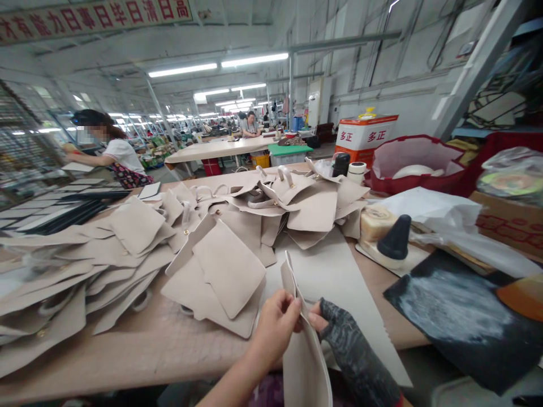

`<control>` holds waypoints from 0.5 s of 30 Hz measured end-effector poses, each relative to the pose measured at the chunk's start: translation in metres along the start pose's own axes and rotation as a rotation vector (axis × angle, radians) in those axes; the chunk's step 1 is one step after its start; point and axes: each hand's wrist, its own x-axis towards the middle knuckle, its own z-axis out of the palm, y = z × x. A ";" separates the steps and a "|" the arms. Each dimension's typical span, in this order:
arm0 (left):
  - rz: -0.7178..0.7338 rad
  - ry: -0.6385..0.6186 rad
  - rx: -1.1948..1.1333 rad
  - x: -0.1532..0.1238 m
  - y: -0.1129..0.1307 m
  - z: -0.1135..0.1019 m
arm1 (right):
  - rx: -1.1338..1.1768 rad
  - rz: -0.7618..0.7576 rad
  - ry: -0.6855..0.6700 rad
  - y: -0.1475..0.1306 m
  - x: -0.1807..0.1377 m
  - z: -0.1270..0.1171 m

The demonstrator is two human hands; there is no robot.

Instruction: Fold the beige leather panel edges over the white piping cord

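Both hands are on a beige leather panel (303, 364), which stands on edge near the front of the table. My left hand (278, 319) pinches it between thumb and bent fingers near its middle. From the other side my right hand (324, 319), in a dark fingerless sleeve, grips the same panel, its fingertips partly hidden behind it. Just left of my hands lie more beige panels (231, 265), stacked loosely. A larger pile of beige panels with handles (314, 206) spreads across the table beyond.
Another beige heap (97, 265) covers the left side. At right stand a black cone-topped pot (394, 240), a yellowish block (375, 223), a whitened black sheet (458, 305) and a red bag (416, 183). A co-worker (114, 152) works at far left.
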 end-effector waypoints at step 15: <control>-0.013 0.178 -0.188 -0.012 0.010 -0.007 | -0.330 -0.240 0.256 0.011 -0.004 -0.019</control>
